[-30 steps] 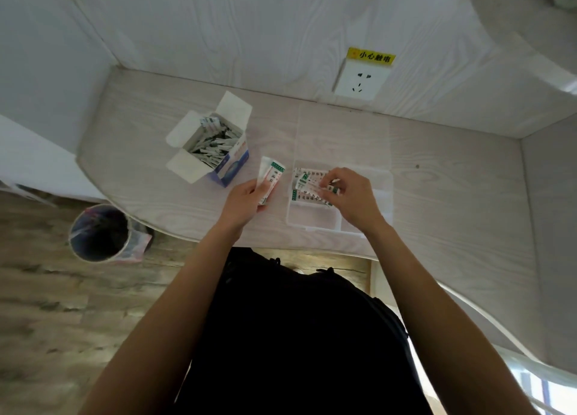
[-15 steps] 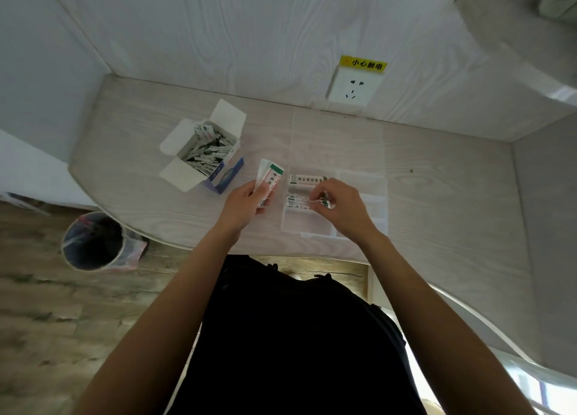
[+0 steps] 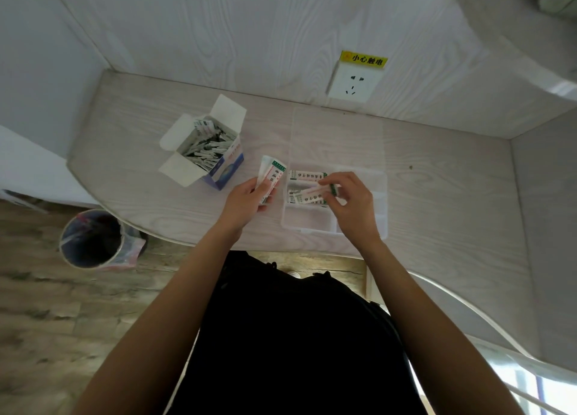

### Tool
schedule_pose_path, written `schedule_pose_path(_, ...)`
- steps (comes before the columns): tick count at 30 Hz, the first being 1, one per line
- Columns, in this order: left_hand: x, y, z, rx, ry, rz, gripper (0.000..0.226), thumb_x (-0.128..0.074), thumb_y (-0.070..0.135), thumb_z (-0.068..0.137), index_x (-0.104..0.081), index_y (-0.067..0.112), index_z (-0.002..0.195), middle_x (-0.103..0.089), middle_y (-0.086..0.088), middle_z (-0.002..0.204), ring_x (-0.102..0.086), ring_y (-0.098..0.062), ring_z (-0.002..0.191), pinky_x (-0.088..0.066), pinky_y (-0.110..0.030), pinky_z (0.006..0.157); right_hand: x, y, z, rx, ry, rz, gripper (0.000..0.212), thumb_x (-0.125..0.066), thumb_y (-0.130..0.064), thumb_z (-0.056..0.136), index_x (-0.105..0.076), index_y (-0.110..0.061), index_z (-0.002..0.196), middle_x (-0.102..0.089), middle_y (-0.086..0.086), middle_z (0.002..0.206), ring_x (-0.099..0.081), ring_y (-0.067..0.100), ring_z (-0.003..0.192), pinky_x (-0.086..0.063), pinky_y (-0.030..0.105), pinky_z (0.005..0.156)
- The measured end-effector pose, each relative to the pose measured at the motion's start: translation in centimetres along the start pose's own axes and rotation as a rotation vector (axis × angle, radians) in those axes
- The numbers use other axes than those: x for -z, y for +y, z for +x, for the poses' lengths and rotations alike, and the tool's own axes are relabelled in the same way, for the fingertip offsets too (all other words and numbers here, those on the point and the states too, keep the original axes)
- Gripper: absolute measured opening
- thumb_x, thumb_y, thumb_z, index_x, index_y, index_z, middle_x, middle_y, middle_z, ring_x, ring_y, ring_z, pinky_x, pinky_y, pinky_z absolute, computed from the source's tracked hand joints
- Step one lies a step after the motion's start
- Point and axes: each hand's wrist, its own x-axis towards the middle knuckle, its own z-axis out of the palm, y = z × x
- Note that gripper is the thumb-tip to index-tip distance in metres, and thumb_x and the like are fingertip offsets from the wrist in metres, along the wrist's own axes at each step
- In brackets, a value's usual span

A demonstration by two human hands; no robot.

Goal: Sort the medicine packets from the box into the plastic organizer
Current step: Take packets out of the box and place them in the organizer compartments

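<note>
**A:** How many of each thing were on the desk (image 3: 437,196)?

**B:** One open cardboard box (image 3: 206,152), flaps up, full of loose packets (image 3: 207,147) too jumbled to count. One clear plastic organizer (image 3: 359,224), its lid (image 3: 337,136) folded back flat toward the wall. Two hands, both busy.

**A:** Busy with what?

**B:** The left hand (image 3: 246,203) gripped a small stack of packets (image 3: 271,177), thumb across the front; I could make out at least two, but the exact number I could not tell. The right hand (image 3: 349,202) pinched the end of one packet (image 3: 312,192) between thumb and fingertips, over the organizer's left compartments.

**A:** And inside the organizer?

**B:** One packet (image 3: 307,175) lay flat in the far left compartment. In the compartment next to it lay more packets (image 3: 299,199) under the pinched one; they overlapped, so no count. The near left compartment held nothing I could see.

**A:** What about edges and room?

**B:** The box stood left of the organizer, apart from it, with the left hand's stack between them. The organizer sat close to the desk's curved front edge. To its right the desktop ran bare to the side wall. One wall socket (image 3: 354,83) with one yellow label (image 3: 363,60) sat above the lid. One waste bin (image 3: 93,239) stood on the floor, below the desk's left front edge.
</note>
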Motion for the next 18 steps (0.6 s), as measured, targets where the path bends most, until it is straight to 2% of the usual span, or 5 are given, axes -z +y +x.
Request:
schedule_pose_path(3,-0.2,0.0,-0.2,0.0,-0.009,-0.006,0.016,-0.047,0.022,0.097,-0.06,0.02,0.107,-0.063,0.0,0.093,-0.057,-0.006,0.078,-0.049,-0.023,0.075,-1.0,-0.1,0.0,-0.022,-0.01,-0.068,0.013,-0.068,-0.006,0.082,-0.07,-0.01,0.094,-0.059,0.003,0.101,-0.055,0.005,0.086,-0.046,0.008,0.076)
schedule_pose_path(9,-0.1,0.1,-0.3,-0.009,-0.014,-0.003,0.014,-0.047,0.023,0.097,-0.061,0.02,0.1,-0.064,0.0,0.092,-0.058,-0.008,0.078,-0.049,-0.024,0.075,-1.7,-0.7,0.9,-0.057,-0.095,-0.358,0.013,-0.067,-0.025,0.084,-0.069,-0.013,0.085,-0.062,-0.001,0.095,-0.062,0.015,0.075,-0.049,0.031,0.069)
schedule_pose_path(14,0.1,0.0,-0.5,-0.004,-0.006,-0.001,0.015,-0.048,0.022,0.097,-0.061,0.018,0.102,-0.063,0.002,0.088,-0.057,-0.007,0.076,-0.049,-0.024,0.076,-1.7,-0.5,1.9,0.135,-0.152,-0.831,0.012,-0.07,-0.024,0.081,-0.074,-0.014,0.087,-0.064,0.004,0.089,-0.057,0.024,0.084,-0.043,0.034,0.076)
schedule_pose_path(16,0.0,0.0,-0.6,-0.003,-0.005,0.006,0.013,-0.047,0.021,0.097,-0.06,0.02,0.099,-0.063,0.002,0.088,-0.057,-0.007,0.076,-0.049,-0.025,0.076,-1.7,-0.6,2.2,0.207,-0.139,-0.855,0.011,-0.076,-0.024,0.074,-0.076,-0.016,0.082,-0.062,0.004,0.077,-0.056,0.024,0.073,-0.042,0.031,0.069)
schedule_pose_path(18,0.0,0.0,-0.6,-0.004,-0.006,0.004,0.013,-0.047,0.021,0.097,-0.06,0.022,0.095,-0.062,0.003,0.086,-0.057,-0.007,0.076,-0.049,-0.025,0.076,-1.8,-0.7,2.4,0.232,-0.217,-0.809,0.015,-0.07,-0.027,0.081,-0.076,-0.019,0.092,-0.061,0.004,0.08,-0.056,0.023,0.074,-0.035,0.029,0.069)
